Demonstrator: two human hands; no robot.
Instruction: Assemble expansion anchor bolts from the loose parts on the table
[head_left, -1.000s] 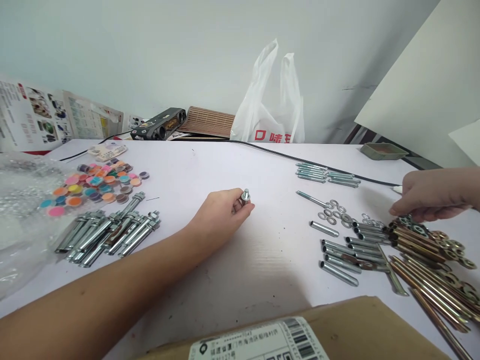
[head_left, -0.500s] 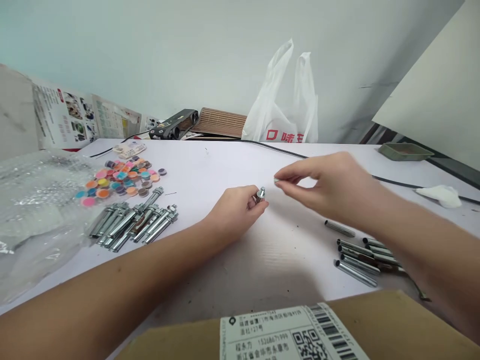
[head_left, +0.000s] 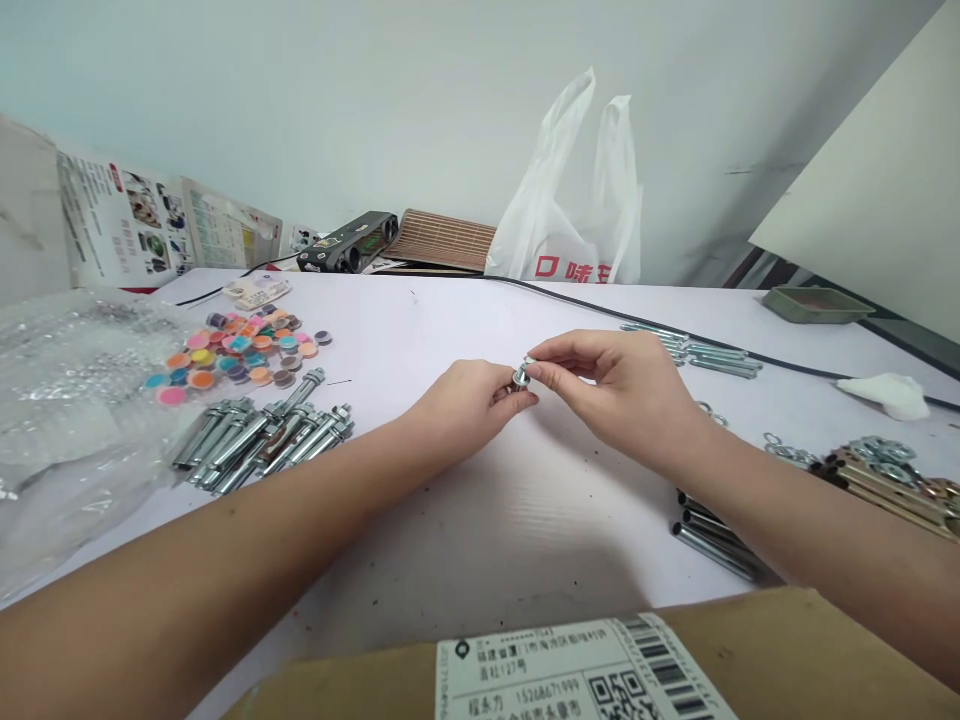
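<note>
My left hand [head_left: 480,400] is closed around an expansion bolt [head_left: 521,378], whose threaded end and a washer stick up out of the fingers. The bolt's lower part is hidden in the grip. With thumb and forefinger, my right hand [head_left: 622,380] pinches a small nut [head_left: 529,361] at the bolt's tip; the fingers cover most of it. To the left lies a heap of assembled expansion bolts [head_left: 255,435]. Metal sleeves [head_left: 712,543] lie partly under my right forearm, and loose washers [head_left: 885,455] rest beyond it.
Bare bolts [head_left: 720,358] lie behind my right hand. Colourful round caps [head_left: 240,345] and clear plastic wrap [head_left: 82,400] are on the left. A cardboard box [head_left: 360,690] stands at the front edge. A black cable [head_left: 585,302], white bag [head_left: 566,220] and green tray [head_left: 816,304] are at the back.
My right hand has moved left and down, bringing the small nut to the bolt's tip. The left hand stays nearly still. Bolts and washers formerly behind the right arm now show.
</note>
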